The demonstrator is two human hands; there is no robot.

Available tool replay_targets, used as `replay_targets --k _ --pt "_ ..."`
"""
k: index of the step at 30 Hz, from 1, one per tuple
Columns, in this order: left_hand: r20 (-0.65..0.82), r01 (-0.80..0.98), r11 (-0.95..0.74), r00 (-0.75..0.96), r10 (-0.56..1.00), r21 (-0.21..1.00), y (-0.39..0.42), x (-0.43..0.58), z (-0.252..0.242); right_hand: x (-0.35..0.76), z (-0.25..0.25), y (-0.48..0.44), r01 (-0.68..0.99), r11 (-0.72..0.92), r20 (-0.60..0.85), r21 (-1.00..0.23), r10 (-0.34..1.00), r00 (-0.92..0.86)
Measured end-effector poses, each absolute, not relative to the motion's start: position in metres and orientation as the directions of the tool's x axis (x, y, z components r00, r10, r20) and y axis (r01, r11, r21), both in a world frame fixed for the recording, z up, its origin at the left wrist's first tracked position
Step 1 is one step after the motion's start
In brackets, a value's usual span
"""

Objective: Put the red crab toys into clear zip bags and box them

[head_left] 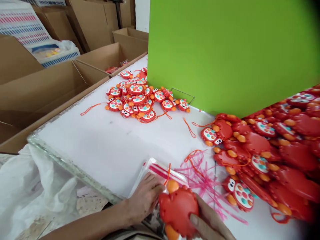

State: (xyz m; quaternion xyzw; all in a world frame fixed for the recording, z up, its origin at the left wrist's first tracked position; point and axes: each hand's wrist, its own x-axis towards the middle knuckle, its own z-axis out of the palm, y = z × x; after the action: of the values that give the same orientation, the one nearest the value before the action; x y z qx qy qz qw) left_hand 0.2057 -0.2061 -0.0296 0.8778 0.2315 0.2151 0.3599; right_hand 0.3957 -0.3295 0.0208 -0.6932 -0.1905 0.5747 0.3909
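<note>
At the front of the table my right hand (208, 218) grips a red plastic crab toy (178, 210) with its plain back facing up, the thumb pressed on the back. An orange cord loop (168, 173) rises from the toy near its orange claw. My left hand (146, 196) touches or lies close to the toy's left edge, its fingers curled; what they pinch, if anything, is hidden. Just beyond this hand lies a clear plastic tray (152, 163) with red strips. Thin pink plastic strands (202, 176) are strewn to its right.
Many red crab toys (257, 143) are heaped on the right; a smaller pile (137, 96) sits farther back. A large green panel (225, 56) stands upright behind them. Open cardboard boxes (50, 86) line the table's left side. Loose orange cords (190, 128) lie on the white table (100, 143).
</note>
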Motion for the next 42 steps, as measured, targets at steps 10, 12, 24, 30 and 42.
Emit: replay_targets --k 10,12,24,30,42 --pt "0.314 0.242 -0.792 0.822 0.474 0.561 -0.212 0.187 -0.015 0.365 0.002 -0.304 0.454 -0.297 -0.175 -0.84 0.941 0.291" --pt "0.336 0.251 -0.751 0.776 0.533 0.611 -0.205 0.179 -0.008 0.368 0.003 -0.309 0.54 -0.314 -0.168 -0.781 0.938 0.303" --pt "-0.385 0.297 0.259 0.539 0.749 0.919 -0.178 0.191 0.007 0.373 0.023 -0.305 0.705 -0.107 -0.021 -0.701 0.991 0.129" --pt "-0.425 0.263 0.335 0.52 0.74 0.905 -0.178 0.192 0.007 0.376 0.023 -0.294 0.759 -0.01 -0.085 -0.651 0.995 -0.06" --pt "-0.399 0.078 0.439 0.579 0.711 0.895 -0.182 0.187 0.013 0.359 0.032 -0.272 0.827 0.071 -0.079 -0.558 0.987 -0.138"
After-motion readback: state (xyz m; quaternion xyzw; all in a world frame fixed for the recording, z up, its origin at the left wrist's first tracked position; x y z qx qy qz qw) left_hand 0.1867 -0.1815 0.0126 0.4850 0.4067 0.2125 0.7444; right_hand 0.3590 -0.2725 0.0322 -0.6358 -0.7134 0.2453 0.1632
